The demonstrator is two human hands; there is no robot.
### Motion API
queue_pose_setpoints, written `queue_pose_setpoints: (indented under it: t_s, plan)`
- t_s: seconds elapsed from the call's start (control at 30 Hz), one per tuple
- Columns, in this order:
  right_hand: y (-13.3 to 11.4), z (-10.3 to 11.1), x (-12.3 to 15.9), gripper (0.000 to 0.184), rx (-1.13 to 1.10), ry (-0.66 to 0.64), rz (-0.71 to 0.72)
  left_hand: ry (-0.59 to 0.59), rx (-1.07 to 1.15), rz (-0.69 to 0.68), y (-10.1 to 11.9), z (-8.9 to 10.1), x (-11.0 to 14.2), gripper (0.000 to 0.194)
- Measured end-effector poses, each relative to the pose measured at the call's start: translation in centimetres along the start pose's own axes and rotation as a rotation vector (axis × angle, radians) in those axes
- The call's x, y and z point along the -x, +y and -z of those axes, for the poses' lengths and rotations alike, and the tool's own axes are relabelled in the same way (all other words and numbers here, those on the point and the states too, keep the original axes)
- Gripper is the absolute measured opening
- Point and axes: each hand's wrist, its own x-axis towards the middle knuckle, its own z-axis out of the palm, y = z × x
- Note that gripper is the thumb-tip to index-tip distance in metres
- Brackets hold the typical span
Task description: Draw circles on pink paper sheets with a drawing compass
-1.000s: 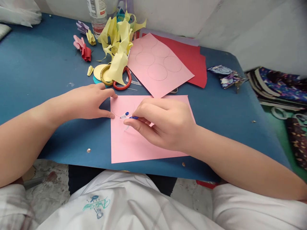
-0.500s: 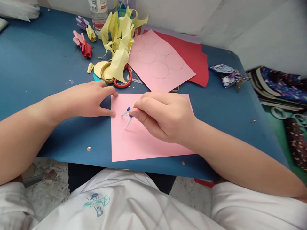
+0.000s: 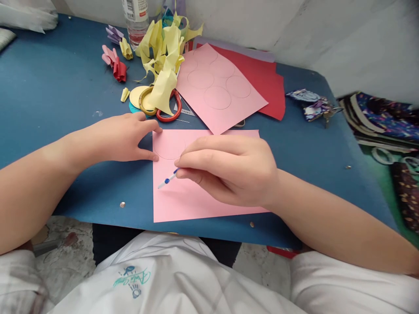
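Note:
A pink sheet of paper lies on the blue table in front of me. A thin pencil curve shows at its upper left. My left hand rests at the sheet's left edge, thumb and forefinger spread apart on the paper. Over the middle of the sheet, my right hand pinches a small white and blue drawing compass between thumb and fingers. One white leg points down and left, beneath the drawn curve; the rest of the compass is hidden by my fingers.
Behind the sheet lie another pink sheet with circles, red paper, scissors, yellow paper scraps and paper discs. Small paper rolls and a bottle stand further back. Keys lie right.
My right hand has tilted and moved slightly down, swinging the compass leg down and left. More of the pencil curve is visible. My left hand stays at the paper's edge.

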Motion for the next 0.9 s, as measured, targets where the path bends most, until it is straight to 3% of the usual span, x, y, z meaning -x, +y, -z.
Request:
queue_pose_setpoints:
  t_s: [0.2, 0.37, 0.7, 0.9]
  plan:
    - [-0.2, -0.3, -0.7, 0.03, -0.124, 0.026, 0.104, -0.013, 0.014, 0.015, 0.4, 0.2, 0.0, 0.092]
    - [-0.2, -0.7, -1.4, 0.025, -0.153, -0.108, -0.049, -0.01, 0.033, 0.072, 0.6, 0.0, -0.4, 0.102]
    - [0.2, -0.5, -2.1, 0.027, -0.115, -0.132, -0.202, -0.031, -0.011, -0.027, 0.7, 0.6, 0.2, 0.079]
    - [-0.2, -0.6, -2.6, 0.029, -0.203, -0.212, -0.156, 0.02, 0.052, 0.002, -0.1, 0.1, -0.1, 0.08]
